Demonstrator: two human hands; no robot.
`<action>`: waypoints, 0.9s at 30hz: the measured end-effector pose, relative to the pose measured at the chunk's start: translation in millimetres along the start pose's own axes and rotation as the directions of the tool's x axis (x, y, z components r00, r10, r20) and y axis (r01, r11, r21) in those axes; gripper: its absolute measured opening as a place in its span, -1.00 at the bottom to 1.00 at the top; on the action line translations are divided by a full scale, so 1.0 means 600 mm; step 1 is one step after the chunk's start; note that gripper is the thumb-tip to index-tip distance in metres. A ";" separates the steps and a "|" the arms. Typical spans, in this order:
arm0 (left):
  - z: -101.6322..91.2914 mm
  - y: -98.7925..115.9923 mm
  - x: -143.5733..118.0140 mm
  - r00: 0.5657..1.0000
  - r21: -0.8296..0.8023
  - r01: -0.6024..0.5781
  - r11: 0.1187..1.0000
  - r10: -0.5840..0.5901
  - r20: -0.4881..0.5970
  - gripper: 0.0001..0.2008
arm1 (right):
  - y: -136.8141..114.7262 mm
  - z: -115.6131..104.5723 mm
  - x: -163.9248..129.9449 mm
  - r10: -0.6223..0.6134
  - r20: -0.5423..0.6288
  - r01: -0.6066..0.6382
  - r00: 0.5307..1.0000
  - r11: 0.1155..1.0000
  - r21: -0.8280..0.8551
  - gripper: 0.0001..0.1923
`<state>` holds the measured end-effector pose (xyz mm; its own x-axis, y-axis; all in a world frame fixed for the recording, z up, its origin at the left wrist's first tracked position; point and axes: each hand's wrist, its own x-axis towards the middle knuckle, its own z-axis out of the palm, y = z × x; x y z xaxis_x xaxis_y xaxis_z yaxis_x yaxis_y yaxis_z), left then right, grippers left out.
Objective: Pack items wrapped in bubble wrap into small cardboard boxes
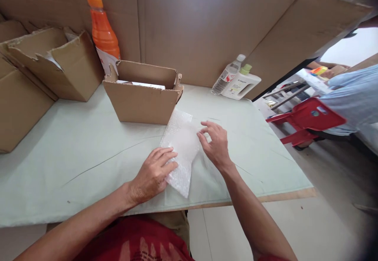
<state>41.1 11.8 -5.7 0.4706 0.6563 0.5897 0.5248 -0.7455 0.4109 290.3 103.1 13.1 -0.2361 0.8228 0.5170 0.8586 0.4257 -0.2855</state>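
Observation:
A sheet of clear bubble wrap (183,139) lies on the table in front of me, crinkled, with a pale, smooth area in its middle. Resting on its left side, my left hand (155,170) has its fingers stretched out flat. At the right edge of the wrap is my right hand (215,142), thumb and fingers curved and apart; whether its thumb touches the plastic I cannot tell. Just beyond the wrap's far end stands an open cardboard box (143,103) with flat white items (141,84) inside.
More open cardboard boxes (71,72) stand at the left. An orange drink bottle (104,32), a clear water bottle (227,76) and a white jug (240,86) stand along the cardboard partition (201,28). Beyond the table's right edge, a person (351,95) sits on a red chair (313,117).

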 end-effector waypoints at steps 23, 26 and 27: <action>0.009 -0.097 0.157 0.714 0.077 0.564 0.822 -0.533 0.454 -0.31 | -0.001 0.033 0.011 0.183 0.087 -0.202 0.979 0.870 0.450 -0.79; 0.023 -0.109 0.164 0.703 0.092 0.583 0.807 -0.559 0.439 -0.22 | -0.027 -0.008 -0.024 0.091 -0.069 -0.064 0.993 0.945 0.321 -0.81; 0.028 -0.111 0.161 0.702 0.095 0.588 0.803 -0.565 0.433 -0.20 | -0.038 -0.015 -0.037 0.012 -0.055 0.003 0.998 0.962 0.272 -0.82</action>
<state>63.2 126.9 12.3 0.3408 0.9326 -0.1189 0.7655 -0.2018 0.6109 280.2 72.0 15.2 -0.2000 0.8059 0.5572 0.7016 0.5148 -0.4927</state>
